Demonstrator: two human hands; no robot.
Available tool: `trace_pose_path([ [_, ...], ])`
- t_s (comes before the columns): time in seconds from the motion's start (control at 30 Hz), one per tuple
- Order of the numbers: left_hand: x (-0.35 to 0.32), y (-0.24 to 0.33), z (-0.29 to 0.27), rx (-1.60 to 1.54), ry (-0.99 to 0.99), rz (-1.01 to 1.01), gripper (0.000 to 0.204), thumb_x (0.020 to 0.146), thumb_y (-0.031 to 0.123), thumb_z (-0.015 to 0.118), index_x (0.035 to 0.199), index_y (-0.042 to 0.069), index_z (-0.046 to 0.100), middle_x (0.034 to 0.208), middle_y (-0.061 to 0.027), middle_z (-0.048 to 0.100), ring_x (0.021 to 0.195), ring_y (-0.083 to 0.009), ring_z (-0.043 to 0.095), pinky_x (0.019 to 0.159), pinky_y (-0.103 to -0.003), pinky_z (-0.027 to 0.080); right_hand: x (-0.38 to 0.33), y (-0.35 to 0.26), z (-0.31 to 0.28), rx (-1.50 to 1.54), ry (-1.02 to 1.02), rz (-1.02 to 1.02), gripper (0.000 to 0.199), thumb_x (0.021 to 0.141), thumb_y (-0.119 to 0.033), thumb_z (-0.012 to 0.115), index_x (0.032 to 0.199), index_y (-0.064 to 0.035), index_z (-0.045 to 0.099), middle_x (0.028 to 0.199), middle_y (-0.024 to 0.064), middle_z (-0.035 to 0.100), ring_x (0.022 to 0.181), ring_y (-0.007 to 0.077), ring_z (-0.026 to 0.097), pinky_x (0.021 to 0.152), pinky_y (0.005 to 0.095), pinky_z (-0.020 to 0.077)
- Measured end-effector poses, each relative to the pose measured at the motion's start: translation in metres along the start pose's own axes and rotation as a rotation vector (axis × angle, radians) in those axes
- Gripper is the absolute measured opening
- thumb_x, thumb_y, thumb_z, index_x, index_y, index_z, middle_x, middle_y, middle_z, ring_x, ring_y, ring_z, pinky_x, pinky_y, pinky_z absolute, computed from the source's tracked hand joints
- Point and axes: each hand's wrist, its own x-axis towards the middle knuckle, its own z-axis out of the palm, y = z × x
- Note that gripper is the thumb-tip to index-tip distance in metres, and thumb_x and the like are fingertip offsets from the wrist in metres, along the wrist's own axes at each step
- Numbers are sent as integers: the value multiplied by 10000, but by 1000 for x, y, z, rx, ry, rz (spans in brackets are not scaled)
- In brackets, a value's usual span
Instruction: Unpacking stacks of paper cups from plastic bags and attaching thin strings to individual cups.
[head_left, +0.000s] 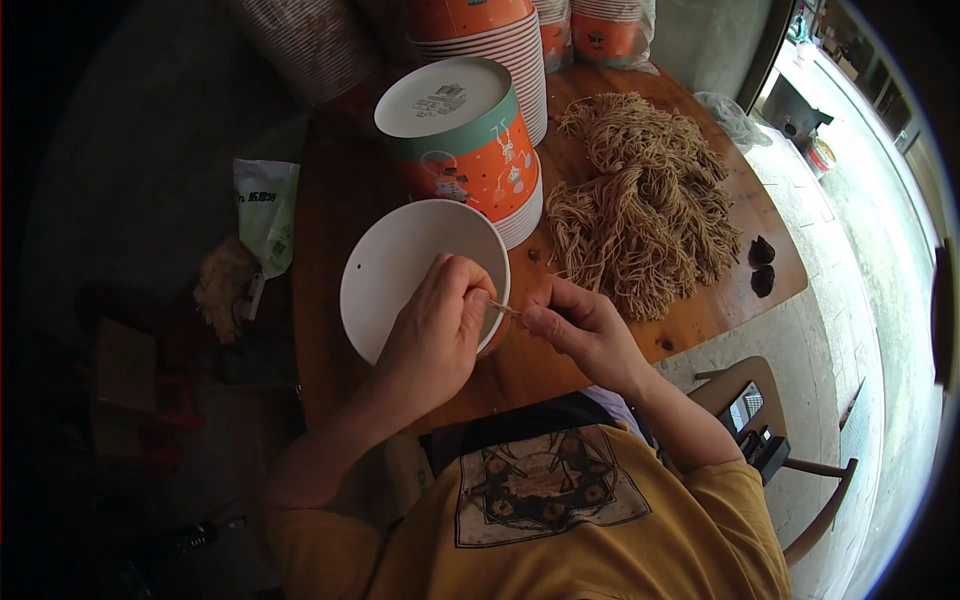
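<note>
Both my hands are pinched together over the near right rim of a white-lined paper bucket (400,240), its open mouth tilted toward me and a small dark hole in its wall. Between them runs a short piece of tan cord (506,309). My left hand (445,310) is closed on one end, partly covering the bucket's mouth. With thumb and forefinger, my right hand (580,325) grips the other end. The cord's tips are hidden inside my fingers. To the right lies a big heap of tan cords (645,210).
Upside-down orange and green paper buckets (460,150) are stacked behind, on the wooden table (400,405). More bucket stacks (600,35) stand at the back. Two dark lumps (762,266) lie near the right edge. A chair (755,400) holding a phone (742,405) stands at right.
</note>
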Motion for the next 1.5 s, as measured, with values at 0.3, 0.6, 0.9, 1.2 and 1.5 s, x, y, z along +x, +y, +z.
trace_pose_path([
  [0.3, 0, -10, -2, -304, -76, -241, 87, 969, 92, 420, 952, 18, 463, 834, -65, 511, 738, -145, 521, 694, -303, 441, 1, 7, -1, -4, 0, -90, 197, 950, -218, 562, 889, -33, 534, 799, -53, 480, 743, 26, 404, 661, 203, 365],
  [0.6, 1, -10, -2, -496, -121, -332, 126, 986, 131, 407, 978, 34, 488, 836, -11, 518, 732, -78, 509, 686, -251, 450, 1, -4, 2, 136, 131, 2, 332, 990, -385, 421, 1007, -76, 541, 765, -51, 477, 652, 22, 395, 591, 169, 324],
  [0.9, -1, -1, 0, -341, -74, -150, 110, 912, 40, 517, 1015, 18, 485, 849, -57, 546, 750, -134, 564, 666, -304, 476, 2, 4, 6, -155, 122, -166, 246, 841, -122, 684, 1035, -47, 554, 671, -58, 410, 589, 34, 383, 536, 196, 344],
  [1.2, 1, 3, -1, -112, -36, -67, 74, 889, 43, 545, 929, 21, 487, 864, -94, 525, 760, -234, 572, 673, -355, 461, 1, -9, 8, -432, 189, -156, 249, 807, -150, 715, 989, -51, 578, 603, 7, 389, 531, 77, 376, 500, 238, 355],
  [1.5, 3, 2, -1, -203, -66, -78, 53, 890, 33, 521, 913, 21, 475, 862, -99, 506, 769, -233, 551, 691, -349, 445, 3, -8, 9, -620, 228, -230, 183, 806, -156, 695, 897, -56, 573, 642, 65, 554, 514, 162, 531, 491, 298, 430],
])
